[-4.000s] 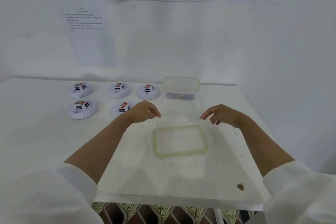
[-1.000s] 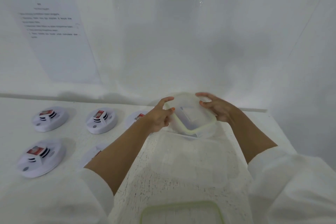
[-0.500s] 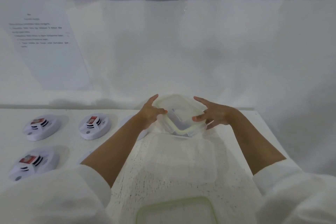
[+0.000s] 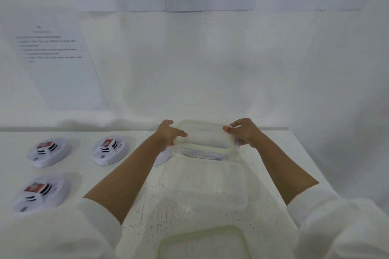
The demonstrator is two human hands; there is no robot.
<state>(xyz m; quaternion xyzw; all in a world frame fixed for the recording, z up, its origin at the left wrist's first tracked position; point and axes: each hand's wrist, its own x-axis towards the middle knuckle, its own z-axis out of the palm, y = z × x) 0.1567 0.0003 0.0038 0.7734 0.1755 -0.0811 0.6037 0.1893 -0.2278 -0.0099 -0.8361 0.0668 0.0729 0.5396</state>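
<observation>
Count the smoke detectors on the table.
4 detectors: back left, back middle, front left, and one with only its edge showing behind the left forearm. That arm may hide more.

Reaches forward with both arms, forearms bare and angled inward toward the centre, left sleeve (image 4: 63, 227) and right sleeve (image 4: 341, 223) ending near the elbows. Grips the left end of the lid (image 4: 203, 134) with the left hand (image 4: 168, 132), thumb stretched along the near upper face, fingers curled over the far side. Pinches the right end with the right hand (image 4: 244, 132), thumb tip on top, fingers wrapped below the edge. Holds both wrists roughly level.
</observation>
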